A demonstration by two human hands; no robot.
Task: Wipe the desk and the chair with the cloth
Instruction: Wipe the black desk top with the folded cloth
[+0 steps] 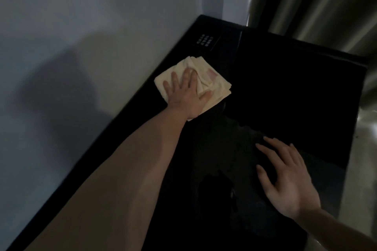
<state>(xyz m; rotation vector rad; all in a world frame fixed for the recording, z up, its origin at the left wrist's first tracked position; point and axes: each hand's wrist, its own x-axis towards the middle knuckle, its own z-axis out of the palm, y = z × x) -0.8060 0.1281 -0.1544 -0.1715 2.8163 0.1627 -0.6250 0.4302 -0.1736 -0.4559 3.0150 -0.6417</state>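
Desk-wiping step in hand. The left hand (186, 92) presses flat, fingers spread, on a folded cream cloth (206, 82), which lies on the black surface (285, 87) against the wall (81, 36). The right hand (289, 177) holds nothing; it hovers or rests, fingers extended, over the near part of the surface, well apart from the cloth. A small keypad (205, 41) lies just beyond the cloth, along the wall. A grey curtain (316, 2) hangs beyond the far edge. Most of the surface probably remains to be wiped; the next move calls for sweeping the cloth away from the wall under steady pressure. The chair is not in view.
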